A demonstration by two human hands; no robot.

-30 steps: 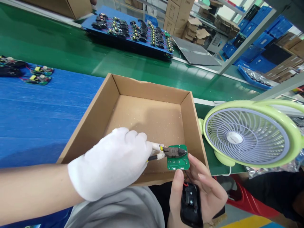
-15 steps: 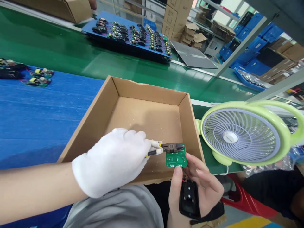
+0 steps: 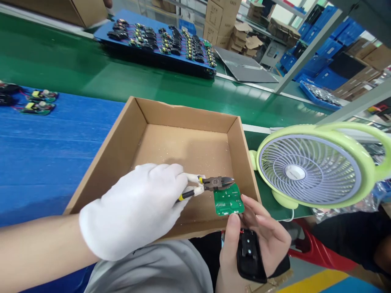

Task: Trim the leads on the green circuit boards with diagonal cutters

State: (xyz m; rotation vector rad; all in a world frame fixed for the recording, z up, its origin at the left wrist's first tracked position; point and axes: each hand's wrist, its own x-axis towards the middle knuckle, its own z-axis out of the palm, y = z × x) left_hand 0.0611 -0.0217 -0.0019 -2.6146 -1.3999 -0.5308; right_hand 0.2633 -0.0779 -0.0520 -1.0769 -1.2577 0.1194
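My left hand (image 3: 137,209), in a white glove, is closed round the handles of a pair of diagonal cutters (image 3: 216,183). Their jaws point right and lie at the upper edge of a green circuit board (image 3: 228,200); whether they touch it I cannot tell. My bare right hand (image 3: 259,240) grips the board's lower right edge between thumb and fingers, solder side up. A black plastic housing (image 3: 250,254) with red wire at its top rests against the right palm. Both hands are over the near part of an open cardboard box (image 3: 186,114) with small bright clippings on its floor.
Right of the box stands a green fan (image 3: 308,171). Board assemblies (image 3: 38,106) lie on the blue mat (image 3: 61,142) at left. Across the green bench, a blue tray (image 3: 102,34) carries rows of similar assemblies. A red stool (image 3: 324,252) and part of a person are at lower right.
The cutters have shifted slightly left and up, and their jaws look a little wider apart. The board has tilted slightly, and the right hand and black housing have moved a little right.
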